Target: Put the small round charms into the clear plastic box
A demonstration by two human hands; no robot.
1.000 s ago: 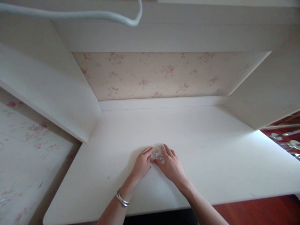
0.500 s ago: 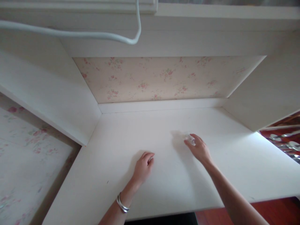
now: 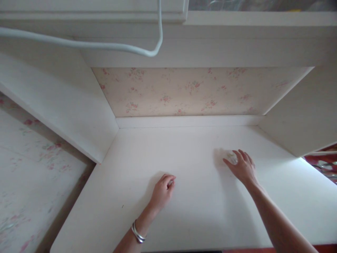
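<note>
My right hand (image 3: 241, 166) grips a small crumpled, whitish, see-through-looking wad (image 3: 232, 158) between thumb and fingers, low over the white desktop (image 3: 195, 211). Whether it is tissue or thin plastic I cannot make out. My left hand (image 3: 162, 189), with silver bangles (image 3: 138, 232) on its wrist, rests on the desktop nearer the middle. Its fingers are curled in, thumb close to the index finger. A pale spot shows between them, too small to name.
A dark speck (image 3: 122, 206) lies left of my left hand. White side panels (image 3: 65, 102) flank the desktop, and flowered wallpaper (image 3: 179, 91) covers the back. Overhead, a white cable (image 3: 110, 45) hangs below a cabinet. Red patterned cloth (image 3: 323, 165) shows at the right.
My right hand has slid to the right across the desktop with the wad in it. My left hand stays nearly in place. The view has shifted slightly.
</note>
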